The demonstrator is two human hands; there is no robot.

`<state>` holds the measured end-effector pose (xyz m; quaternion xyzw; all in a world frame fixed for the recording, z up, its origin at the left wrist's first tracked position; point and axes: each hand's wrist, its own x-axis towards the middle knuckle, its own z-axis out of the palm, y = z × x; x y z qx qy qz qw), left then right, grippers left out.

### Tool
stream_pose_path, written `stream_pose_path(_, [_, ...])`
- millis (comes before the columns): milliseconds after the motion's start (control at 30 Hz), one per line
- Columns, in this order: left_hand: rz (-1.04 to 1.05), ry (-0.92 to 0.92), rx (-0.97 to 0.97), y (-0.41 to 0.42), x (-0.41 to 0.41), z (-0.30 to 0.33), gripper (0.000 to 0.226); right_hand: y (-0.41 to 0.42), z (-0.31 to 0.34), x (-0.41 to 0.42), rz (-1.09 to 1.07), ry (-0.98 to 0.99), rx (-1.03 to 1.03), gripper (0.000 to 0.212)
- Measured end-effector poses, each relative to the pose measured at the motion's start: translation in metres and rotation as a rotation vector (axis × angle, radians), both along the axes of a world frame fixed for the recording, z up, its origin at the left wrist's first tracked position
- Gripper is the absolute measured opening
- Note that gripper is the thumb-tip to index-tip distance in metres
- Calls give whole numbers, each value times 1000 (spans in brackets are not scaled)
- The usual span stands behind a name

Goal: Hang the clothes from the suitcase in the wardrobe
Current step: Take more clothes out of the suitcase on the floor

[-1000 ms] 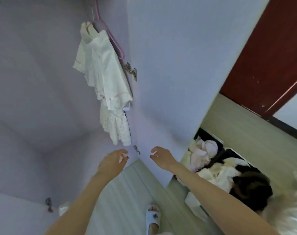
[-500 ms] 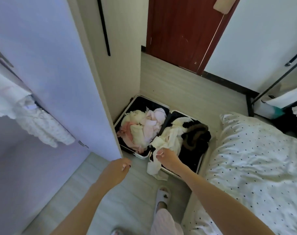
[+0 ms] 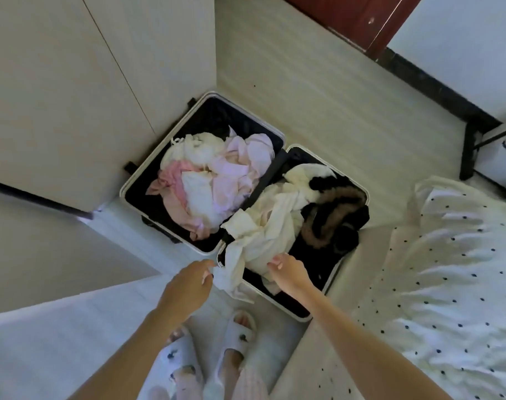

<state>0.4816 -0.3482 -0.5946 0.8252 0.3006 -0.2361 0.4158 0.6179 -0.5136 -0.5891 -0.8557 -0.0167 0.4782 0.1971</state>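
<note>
An open suitcase [image 3: 132, 181] lies on the floor, both halves full of clothes. Pink and white garments [image 3: 214, 180] fill the left half. A cream garment [image 3: 269, 223] and a dark fur-trimmed piece [image 3: 332, 217] lie in the right half. The cream garment spills over the near rim. My left hand [image 3: 188, 287] pinches its hanging end. My right hand [image 3: 289, 272] grips the same cloth inside the right half.
The wardrobe side panel [image 3: 73, 96] stands at the left, its door edge [image 3: 38, 199] jutting out. A bed with a dotted cover [image 3: 448, 284] fills the right. My slippered feet [image 3: 211, 350] stand just before the suitcase. A red-brown door [image 3: 361, 15] is at the back.
My view swung from the wardrobe interior down to the suitcase. Both hands dropped from near the hung white garment and took hold of the cream garment.
</note>
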Motion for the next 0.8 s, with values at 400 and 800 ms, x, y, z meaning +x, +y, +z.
stream_pose_path(400, [-21,60,34,31,47,-211,33,65,-285,37,-360,132,-67,49])
stream_pose_path(800, [-14,59,-3,38,62,-146,32,47,-220,39,-1274,230,83,42])
